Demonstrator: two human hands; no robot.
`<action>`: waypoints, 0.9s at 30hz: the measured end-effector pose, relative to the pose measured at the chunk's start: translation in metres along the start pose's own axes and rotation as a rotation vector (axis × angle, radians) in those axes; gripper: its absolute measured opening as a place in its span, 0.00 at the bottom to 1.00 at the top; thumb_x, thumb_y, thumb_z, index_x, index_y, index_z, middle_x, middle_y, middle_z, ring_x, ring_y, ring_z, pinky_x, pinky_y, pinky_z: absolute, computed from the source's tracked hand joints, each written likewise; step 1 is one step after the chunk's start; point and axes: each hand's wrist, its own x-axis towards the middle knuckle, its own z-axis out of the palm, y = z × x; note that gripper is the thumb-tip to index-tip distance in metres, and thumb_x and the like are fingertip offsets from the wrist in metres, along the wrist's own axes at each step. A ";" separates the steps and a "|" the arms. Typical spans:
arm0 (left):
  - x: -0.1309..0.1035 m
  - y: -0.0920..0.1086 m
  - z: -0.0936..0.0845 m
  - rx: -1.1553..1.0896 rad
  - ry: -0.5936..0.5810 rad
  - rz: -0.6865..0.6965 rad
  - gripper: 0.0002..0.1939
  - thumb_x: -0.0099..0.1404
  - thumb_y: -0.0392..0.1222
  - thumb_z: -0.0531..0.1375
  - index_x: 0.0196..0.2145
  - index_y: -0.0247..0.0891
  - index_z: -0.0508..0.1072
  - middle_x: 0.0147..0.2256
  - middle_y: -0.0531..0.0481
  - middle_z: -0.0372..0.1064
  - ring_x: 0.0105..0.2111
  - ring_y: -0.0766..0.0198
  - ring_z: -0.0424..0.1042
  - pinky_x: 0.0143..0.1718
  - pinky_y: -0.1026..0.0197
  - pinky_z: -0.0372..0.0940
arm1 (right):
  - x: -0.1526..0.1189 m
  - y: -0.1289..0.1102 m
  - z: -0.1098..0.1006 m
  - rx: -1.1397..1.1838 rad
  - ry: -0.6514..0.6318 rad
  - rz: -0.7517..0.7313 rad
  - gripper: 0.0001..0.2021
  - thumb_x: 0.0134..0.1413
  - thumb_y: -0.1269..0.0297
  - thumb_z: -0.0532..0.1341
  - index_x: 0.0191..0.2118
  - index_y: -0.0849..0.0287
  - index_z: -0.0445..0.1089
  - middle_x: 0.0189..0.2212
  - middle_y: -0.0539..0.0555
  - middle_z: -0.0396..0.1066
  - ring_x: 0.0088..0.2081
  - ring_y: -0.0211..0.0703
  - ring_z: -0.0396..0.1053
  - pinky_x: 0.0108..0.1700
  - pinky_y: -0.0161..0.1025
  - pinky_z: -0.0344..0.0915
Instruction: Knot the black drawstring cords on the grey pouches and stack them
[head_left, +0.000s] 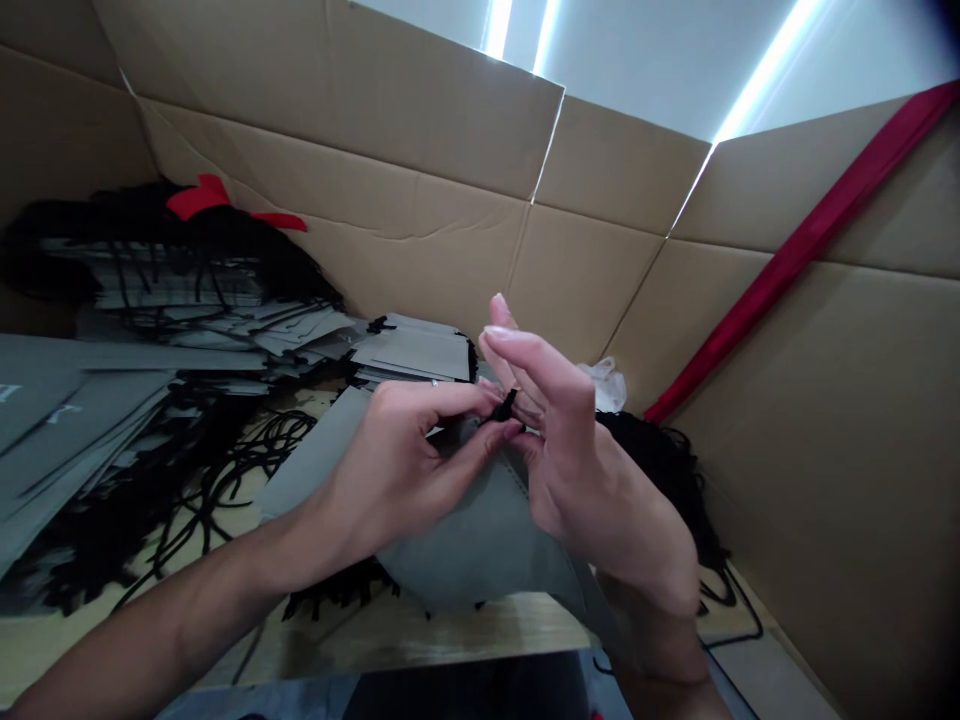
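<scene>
In the middle, a soft grey fabric piece (469, 545) with a stitched edge hangs below my hands, like a drawstring bag. A short black cord end (504, 406) sticks up at its corner. My left hand (409, 460) pinches the cord between thumb and forefinger. From the other side, my right hand (577, 460) closes thumb and a finger on the same cord at the corner, while its other fingers point upward. Part of the cord and the bag's corner are hidden by the fingers.
Grey printed bags (67, 430) with black cord ends are stacked at left. Behind them lies a heap of bags and cords with red strips (201, 198). More grey bags (412, 350) and a pile of black cords (660, 480) lie beyond my hands. Cardboard walls (420, 200) surround the wooden table (510, 630).
</scene>
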 end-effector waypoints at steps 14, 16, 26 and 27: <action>0.006 0.006 -0.011 -0.160 0.133 -0.162 0.11 0.71 0.43 0.75 0.32 0.37 0.84 0.26 0.56 0.78 0.22 0.72 0.66 0.20 0.68 0.55 | 0.010 0.027 -0.027 0.460 0.042 0.253 0.12 0.68 0.59 0.77 0.50 0.55 0.79 0.44 0.54 0.83 0.46 0.46 0.81 0.50 0.41 0.77; 0.006 0.008 -0.012 -0.132 0.118 -0.182 0.13 0.72 0.43 0.75 0.30 0.37 0.83 0.24 0.56 0.75 0.20 0.72 0.64 0.18 0.68 0.53 | 0.008 0.025 -0.027 0.471 0.046 0.265 0.12 0.68 0.59 0.77 0.50 0.55 0.79 0.45 0.55 0.83 0.46 0.45 0.80 0.48 0.40 0.76; 0.006 0.008 -0.011 -0.080 0.185 -0.186 0.11 0.74 0.40 0.71 0.31 0.38 0.83 0.22 0.58 0.69 0.20 0.73 0.58 0.19 0.66 0.50 | 0.009 0.020 -0.032 0.339 0.036 0.322 0.13 0.69 0.59 0.76 0.53 0.54 0.80 0.43 0.52 0.83 0.40 0.41 0.74 0.40 0.37 0.67; 0.008 0.007 -0.013 -0.076 0.143 -0.182 0.14 0.75 0.40 0.70 0.29 0.37 0.82 0.21 0.59 0.66 0.20 0.73 0.55 0.19 0.66 0.49 | 0.010 0.020 -0.032 0.268 0.076 0.291 0.11 0.69 0.59 0.76 0.52 0.54 0.81 0.44 0.52 0.82 0.41 0.42 0.75 0.42 0.38 0.67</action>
